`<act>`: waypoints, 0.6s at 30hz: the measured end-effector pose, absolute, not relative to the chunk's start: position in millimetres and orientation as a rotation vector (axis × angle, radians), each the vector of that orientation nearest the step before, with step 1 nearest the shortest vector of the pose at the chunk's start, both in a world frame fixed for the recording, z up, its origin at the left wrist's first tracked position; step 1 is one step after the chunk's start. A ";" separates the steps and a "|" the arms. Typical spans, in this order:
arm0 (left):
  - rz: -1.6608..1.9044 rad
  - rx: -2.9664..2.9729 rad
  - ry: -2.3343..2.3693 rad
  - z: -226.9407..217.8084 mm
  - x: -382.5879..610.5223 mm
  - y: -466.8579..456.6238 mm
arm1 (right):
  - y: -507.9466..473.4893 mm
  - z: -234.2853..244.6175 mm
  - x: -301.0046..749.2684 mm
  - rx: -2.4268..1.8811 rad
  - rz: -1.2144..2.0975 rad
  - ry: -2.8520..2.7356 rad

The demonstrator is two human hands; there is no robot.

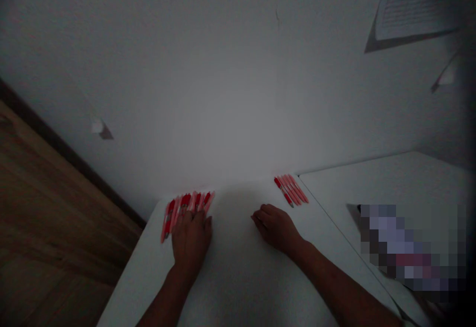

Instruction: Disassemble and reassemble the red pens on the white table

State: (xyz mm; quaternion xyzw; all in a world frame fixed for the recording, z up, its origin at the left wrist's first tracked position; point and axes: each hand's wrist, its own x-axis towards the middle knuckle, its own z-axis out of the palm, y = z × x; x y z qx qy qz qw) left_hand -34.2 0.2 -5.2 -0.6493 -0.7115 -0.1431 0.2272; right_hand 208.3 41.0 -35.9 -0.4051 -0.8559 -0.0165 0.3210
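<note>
Toward the left of the white table lies a row of pens [169, 215], some solid red and some pale pink, side by side. My left hand [191, 238] rests palm down over the near part of this row, its fingers laid apart on the pens and hiding some of them. A smaller group of pens [293, 190], one of them red and several pink, lies to the right near the wall. Just short of that group, my right hand [277, 227] is closed with fingers curled together; no pen sticks out of it.
The white table [238, 277] meets a pale wall [238, 94] at the back. A seam separates it from a second white tabletop [334, 183] on the right, where a blurred-out object [399, 247] lies. Brown wooden furniture [55, 218] stands left. Paper [416, 10] hangs upper right.
</note>
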 end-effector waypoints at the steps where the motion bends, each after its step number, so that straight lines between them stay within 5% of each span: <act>1: -0.387 -1.785 -1.961 -5.2 -34.1 0.2 | 41.1 -36.0 208.2 -1.062 -0.042 -2.248; 18: -0.383 -1.816 -1.948 -3.0 -31.3 -0.9 | 38.7 -34.1 206.4 -1.024 0.018 -2.233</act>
